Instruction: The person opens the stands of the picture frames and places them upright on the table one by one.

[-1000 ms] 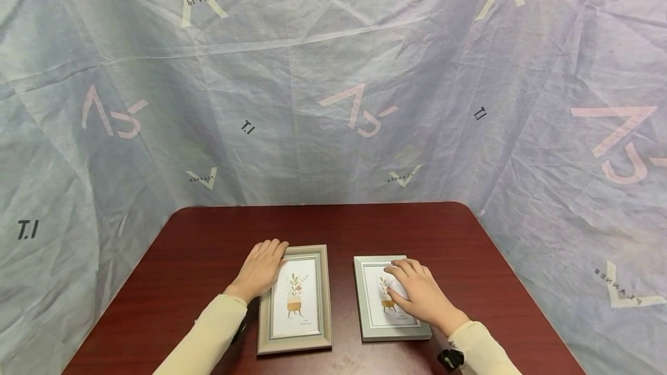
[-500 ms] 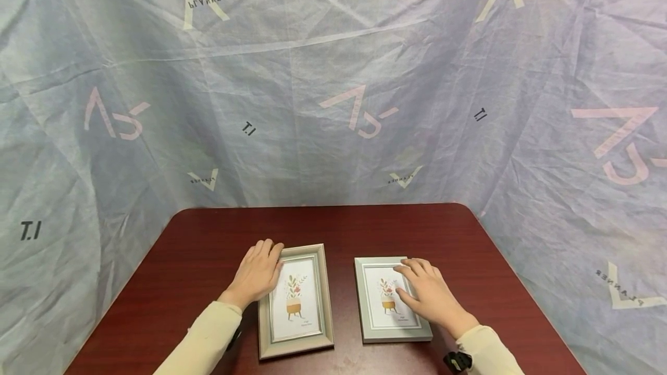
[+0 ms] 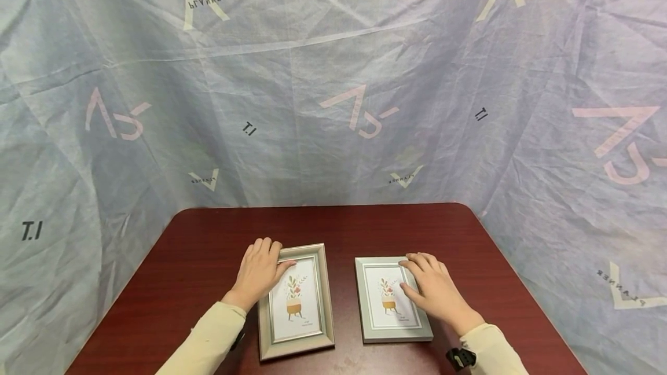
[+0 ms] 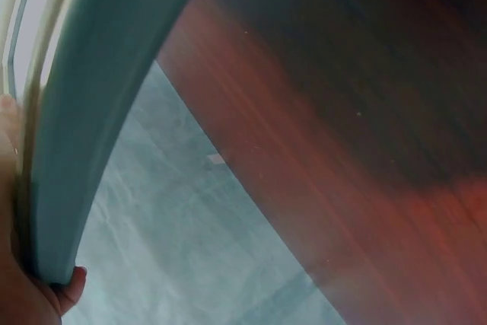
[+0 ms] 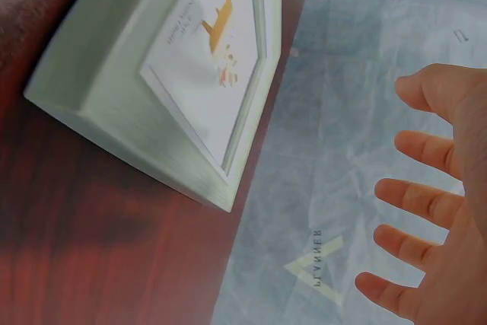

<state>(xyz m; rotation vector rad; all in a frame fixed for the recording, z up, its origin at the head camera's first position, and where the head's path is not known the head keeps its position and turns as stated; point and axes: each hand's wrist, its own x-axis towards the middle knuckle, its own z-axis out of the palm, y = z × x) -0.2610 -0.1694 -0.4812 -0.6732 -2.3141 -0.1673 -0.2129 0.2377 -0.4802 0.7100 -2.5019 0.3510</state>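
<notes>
Left frame (image 3: 298, 320): left hand (image 3: 255, 275) grip clasps its edge | right frame (image 3: 376, 323): right hand (image 3: 436, 289) grip spread above | cloth (image 3: 292, 143): "PLANNER", "T.I" | printed pots (image 3: 294, 308) hold sprigs (image 3: 292, 290)

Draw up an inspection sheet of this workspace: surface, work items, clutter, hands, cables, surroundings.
Surface: dark red table with a wood-grain look and rounded far corners.
Work items: beige picture frame, face up, turned slightly askew; pale green picture frame, face up on the table, to its right. Both show a potted-plant print.
Clutter: nothing seen.
Hands: left hand grips the beige frame at its far left corner, thumb over the front; right hand is open over the pale green frame's right side, a gap showing in the right wrist view.
Cables: nothing seen.
Surroundings: creased grey printed cloth hangs behind and at both sides.
</notes>
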